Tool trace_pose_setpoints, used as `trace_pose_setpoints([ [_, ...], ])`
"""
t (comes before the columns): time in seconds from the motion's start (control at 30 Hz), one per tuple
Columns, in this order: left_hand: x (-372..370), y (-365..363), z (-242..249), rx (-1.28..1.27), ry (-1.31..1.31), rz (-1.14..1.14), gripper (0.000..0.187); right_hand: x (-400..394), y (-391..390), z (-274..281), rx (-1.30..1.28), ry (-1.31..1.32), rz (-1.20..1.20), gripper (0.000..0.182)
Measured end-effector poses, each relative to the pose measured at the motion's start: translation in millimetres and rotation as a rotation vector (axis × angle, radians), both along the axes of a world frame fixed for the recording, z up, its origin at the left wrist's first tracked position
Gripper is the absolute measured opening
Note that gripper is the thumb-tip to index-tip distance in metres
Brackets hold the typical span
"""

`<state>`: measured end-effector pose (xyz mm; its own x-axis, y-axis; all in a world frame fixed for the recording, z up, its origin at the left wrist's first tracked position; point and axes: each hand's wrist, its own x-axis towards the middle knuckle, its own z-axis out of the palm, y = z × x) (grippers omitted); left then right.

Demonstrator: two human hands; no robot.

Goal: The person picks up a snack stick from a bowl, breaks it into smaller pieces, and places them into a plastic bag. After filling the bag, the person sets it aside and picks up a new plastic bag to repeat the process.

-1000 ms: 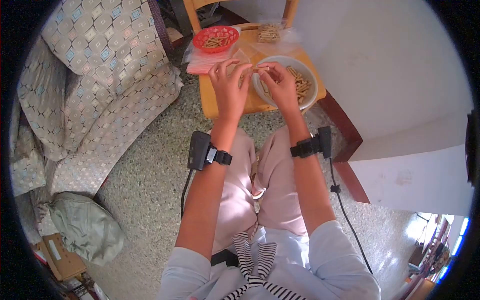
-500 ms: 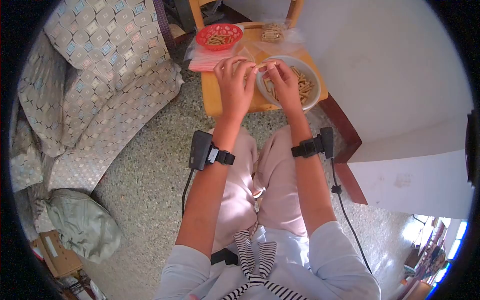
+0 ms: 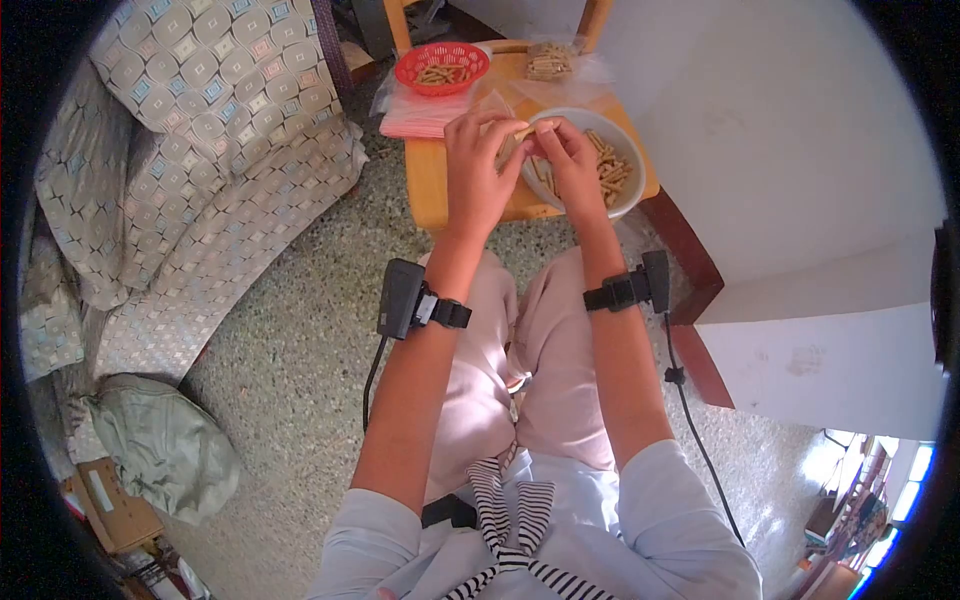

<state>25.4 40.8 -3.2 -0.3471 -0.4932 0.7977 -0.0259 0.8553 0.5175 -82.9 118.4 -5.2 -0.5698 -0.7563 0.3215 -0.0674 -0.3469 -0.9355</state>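
Observation:
My left hand point(image 3: 480, 170) and my right hand point(image 3: 572, 168) meet above a wooden chair seat, fingertips pinched round a short tan stick point(image 3: 525, 131). Beneath my right hand stands a white bowl point(image 3: 640, 190) holding many similar tan sticks point(image 3: 612, 172). Clear plastic point(image 3: 493, 102) shows just behind my left fingers. A stack of pink-edged plastic bags point(image 3: 410, 118) lies to the left of my left hand. On these bags rests a red perforated basket point(image 3: 402, 72) with several sticks inside.
A clear bag filled with tan sticks point(image 3: 549, 62) lies at the back of the wooden chair point(image 3: 428, 190). Patterned fabric point(image 3: 240, 190) drapes at the left, near a grey-green bag point(image 3: 165, 445) and a cardboard box point(image 3: 112, 505). A white wall point(image 3: 790, 150) rises at the right.
My hands have drawn closer together, the left moving slightly right. The stick stays between my fingertips, and the chair with its containers appears slightly higher in view.

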Motion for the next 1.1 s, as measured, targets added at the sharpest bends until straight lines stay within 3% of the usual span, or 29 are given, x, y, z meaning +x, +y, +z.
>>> trace_pose_setpoints([
  [0.63, -12.6, 22.6, 4.3, 0.040, 0.073, 0.113, 0.019, 0.8, -3.9, -8.8, -0.030, -0.366, 0.023, 0.024],
  [0.73, -14.7, 24.2, 2.8, 0.059, 0.119, 0.125, 0.016, -5.2, -8.2, -21.5, 0.108, -0.450, 0.075, 0.025],
  [0.83, -16.1, 20.2, 0.0, 0.094, 0.151, 0.155, 0.014, -2.7, -8.4, -19.9, 0.174, -0.221, 0.189, 0.027],
  [0.9, -13.7, 14.5, -1.8, 0.072, 0.148, 0.225, 0.014, 4.3, -5.1, -14.7, 0.246, -0.038, -0.123, 0.024],
  [0.93, -11.4, 11.1, -2.0, 0.048, 0.145, 0.295, 0.014, 0.2, -4.4, -18.3, 0.245, -0.037, -0.121, 0.024],
  [1.0, -7.2, 4.2, -4.6, 0.039, 0.134, 0.329, 0.015, -9.8, 0.4, -21.1, 0.434, 0.456, -0.515, 0.023],
  [1.1, -3.6, -6.0, -10.0, 0.038, 0.102, 0.355, 0.017, -14.4, 6.6, -24.0, 0.611, 0.644, -0.673, 0.025],
])
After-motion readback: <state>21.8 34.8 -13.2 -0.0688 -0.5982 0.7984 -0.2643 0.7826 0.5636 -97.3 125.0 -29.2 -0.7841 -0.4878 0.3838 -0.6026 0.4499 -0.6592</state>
